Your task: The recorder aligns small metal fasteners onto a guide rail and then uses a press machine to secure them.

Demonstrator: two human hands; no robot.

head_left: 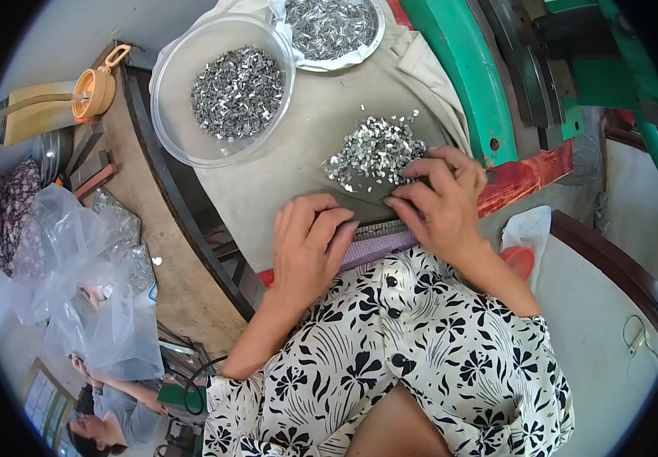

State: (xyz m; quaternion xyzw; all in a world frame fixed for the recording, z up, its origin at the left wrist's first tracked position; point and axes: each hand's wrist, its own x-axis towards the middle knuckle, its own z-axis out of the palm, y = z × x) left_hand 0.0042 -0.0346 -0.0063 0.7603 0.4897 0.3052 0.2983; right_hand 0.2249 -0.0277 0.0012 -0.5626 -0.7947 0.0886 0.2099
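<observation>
- Cloth (310, 122) – grey-beige, spread flat as the work surface, bunched into folds along its far right side.
- Tub (172, 99) – round, clear, at the far left of the cloth, with small silvery metal pieces inside.
- Bowl (336, 68) – round, just right of the tub, white-lined, full of silvery pieces.
- Pile (378, 152) – loose silvery bits heaped right of the cloth's middle, strays around its edges.

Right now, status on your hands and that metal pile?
Right hand at right edge of metal pile. Left hand apart from it, over cloth. Clear tub beyond, leftward; not between hands and pile.
</observation>
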